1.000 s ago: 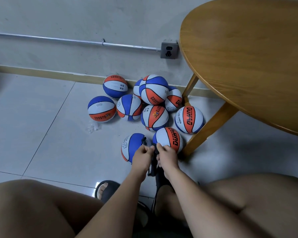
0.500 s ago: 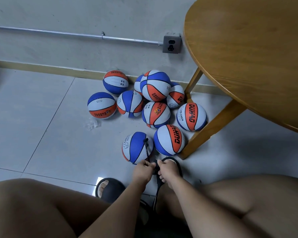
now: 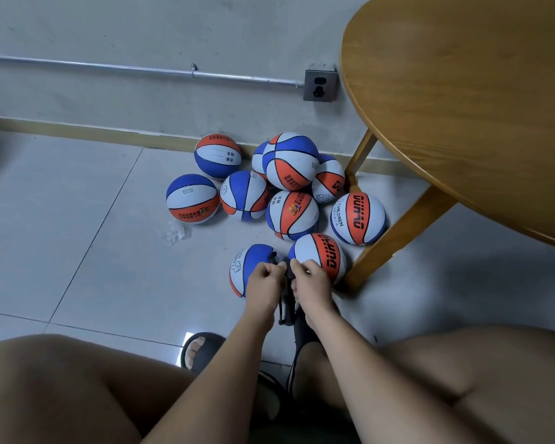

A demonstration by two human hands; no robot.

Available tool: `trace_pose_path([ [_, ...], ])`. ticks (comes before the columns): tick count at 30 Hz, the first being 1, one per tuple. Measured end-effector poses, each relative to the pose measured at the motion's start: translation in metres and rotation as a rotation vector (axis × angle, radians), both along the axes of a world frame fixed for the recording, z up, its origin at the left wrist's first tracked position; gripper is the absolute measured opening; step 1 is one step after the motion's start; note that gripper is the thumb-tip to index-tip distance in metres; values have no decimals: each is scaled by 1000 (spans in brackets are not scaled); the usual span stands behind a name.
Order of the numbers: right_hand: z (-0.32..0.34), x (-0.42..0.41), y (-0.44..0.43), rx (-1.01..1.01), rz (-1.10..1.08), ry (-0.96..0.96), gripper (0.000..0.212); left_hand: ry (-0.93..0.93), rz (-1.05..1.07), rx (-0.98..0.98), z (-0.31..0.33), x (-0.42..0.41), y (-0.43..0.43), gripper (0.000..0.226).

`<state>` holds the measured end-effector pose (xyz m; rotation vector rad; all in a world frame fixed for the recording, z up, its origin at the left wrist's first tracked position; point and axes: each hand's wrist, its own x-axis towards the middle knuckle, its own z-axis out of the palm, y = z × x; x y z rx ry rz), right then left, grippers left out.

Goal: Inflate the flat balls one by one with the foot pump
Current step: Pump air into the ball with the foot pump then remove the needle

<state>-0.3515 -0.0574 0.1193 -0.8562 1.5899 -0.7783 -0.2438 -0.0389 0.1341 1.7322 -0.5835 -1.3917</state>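
Note:
Several red, white and blue balls lie in a pile on the tiled floor by the wall. Nearest to me sit a mostly blue ball (image 3: 249, 262) and a ball with an orange lettered panel (image 3: 326, 256). My left hand (image 3: 265, 280) and my right hand (image 3: 308, 282) are close together in front of these two, fingers curled and pinching the black pump hose (image 3: 285, 310) between them. The hose end reaches the blue ball's top. The foot pump (image 3: 302, 334) is mostly hidden under my right forearm, by my right foot.
A round wooden table (image 3: 462, 107) overhangs at the right, its slanted leg (image 3: 394, 238) beside the nearest balls. A wall socket (image 3: 320, 85) and a metal pipe (image 3: 141, 70) run along the wall. My left foot in a black slipper (image 3: 201, 349) rests on the floor.
Both hands pulled back toward me half a second ago, then moved forward again to the two nearest balls, still holding the hose. The camera view shifted slightly.

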Motion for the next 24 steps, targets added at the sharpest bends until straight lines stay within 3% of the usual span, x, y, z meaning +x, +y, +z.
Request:
trace_pose_path([
  [5, -19, -16, 17, 108, 23, -38, 37, -98, -97, 79, -20, -2, 15, 31],
  [17, -54, -28, 43, 319, 78, 91, 33, -170, -179, 255, -60, -10, 43, 29],
  [20, -46, -25, 40, 314, 82, 76, 31, -80, -97, 269, -51, -8, 38, 28],
  [24, -16, -7, 16, 139, -4, 53, 37, 23, 17, 116, -23, -7, 15, 27],
])
